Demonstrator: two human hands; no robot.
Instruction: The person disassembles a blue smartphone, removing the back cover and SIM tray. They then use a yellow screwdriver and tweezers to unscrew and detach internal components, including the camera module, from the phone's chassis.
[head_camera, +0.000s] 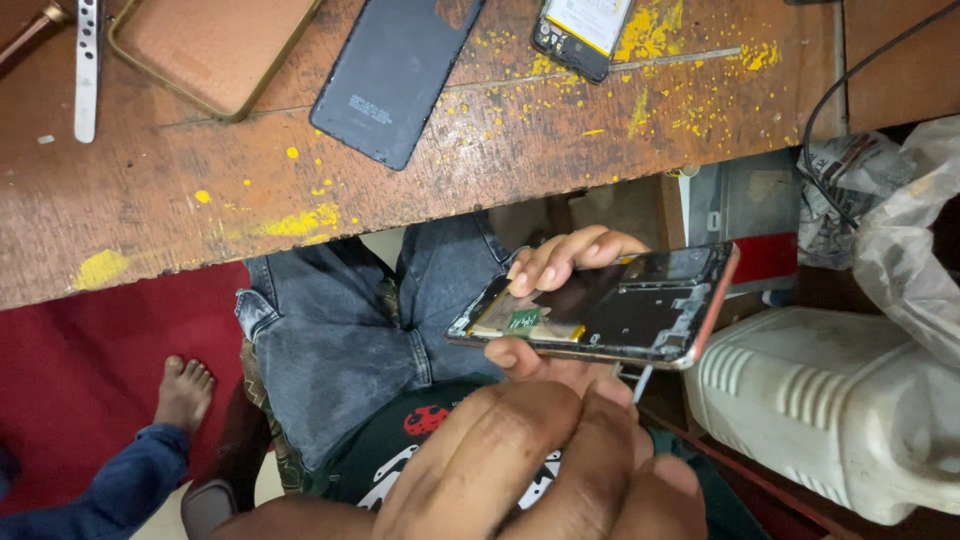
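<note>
My left hand (556, 262) cradles an opened phone (640, 300) from below, fingers curled over its far edge and thumb on the near edge. The phone has a red rim, a dark inner frame and a small green board at its left end. It hovers over my lap in grey jeans (330, 340), below the table edge. My right hand (520, 460) is close to the camera, fingers pinched together just under the phone. A thin metal tool (636, 382), seemingly tweezers, pokes out past its fingertips.
The worn wooden table (150, 200), spattered yellow, carries a dark phone back cover (395, 75), a gold-rimmed case (210, 45), another opened phone (582, 30) and a metal strip (87, 65). A white plastic canister (830, 410) and a plastic bag (915, 250) crowd the right. Another person's bare foot (185, 392) rests on the red floor.
</note>
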